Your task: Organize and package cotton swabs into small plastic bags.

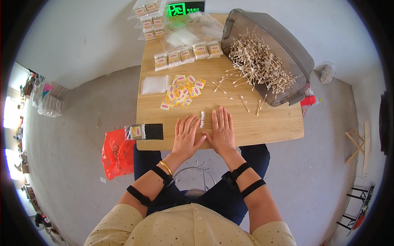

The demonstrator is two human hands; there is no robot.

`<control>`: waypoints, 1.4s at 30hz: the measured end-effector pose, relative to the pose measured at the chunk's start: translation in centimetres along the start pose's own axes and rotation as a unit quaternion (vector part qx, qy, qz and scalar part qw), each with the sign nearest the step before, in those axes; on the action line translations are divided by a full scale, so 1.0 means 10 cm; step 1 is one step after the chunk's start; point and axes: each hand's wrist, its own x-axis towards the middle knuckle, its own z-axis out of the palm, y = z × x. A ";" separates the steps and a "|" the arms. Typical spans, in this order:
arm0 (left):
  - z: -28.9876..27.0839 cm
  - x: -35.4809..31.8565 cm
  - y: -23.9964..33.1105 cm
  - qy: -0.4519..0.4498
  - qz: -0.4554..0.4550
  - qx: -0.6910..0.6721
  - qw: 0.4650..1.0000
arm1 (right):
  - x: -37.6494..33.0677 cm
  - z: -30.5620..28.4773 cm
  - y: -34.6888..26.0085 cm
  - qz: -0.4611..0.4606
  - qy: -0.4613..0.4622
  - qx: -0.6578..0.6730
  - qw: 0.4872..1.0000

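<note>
A row of cotton swabs (206,119) lies side by side on the wooden table (262,127), close to its front edge. Over the right end of the row my right hand (223,130) is laid flat, fingers straight and together, covering part of the swabs. My left hand (186,137) rests at the row's left end with its fingers stretched out, fingertips close to the swab tips. The two thumbs come near each other below the row. Beyond the hands lies a loose heap of small yellow and white printed cards (180,93).
A grey plastic bin (283,37) lies tipped at the back right, loose cotton swabs (260,61) spilling from it. Packed swab bundles (186,55) line the back, near clear bags (155,85). A filled packet (136,132) sits at the left edge, above a red bag (117,156).
</note>
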 end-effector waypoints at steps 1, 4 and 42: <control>0.00 0.01 0.00 0.000 -0.001 0.005 1.000 | 0.00 0.00 0.00 0.001 -0.001 0.001 1.000; 0.01 0.01 0.02 0.000 0.002 0.014 1.000 | 0.00 0.00 0.00 0.002 -0.006 -0.005 1.000; 0.04 0.17 0.04 0.006 -0.011 -0.003 1.000 | 0.00 -0.03 0.01 0.000 -0.020 -0.016 1.000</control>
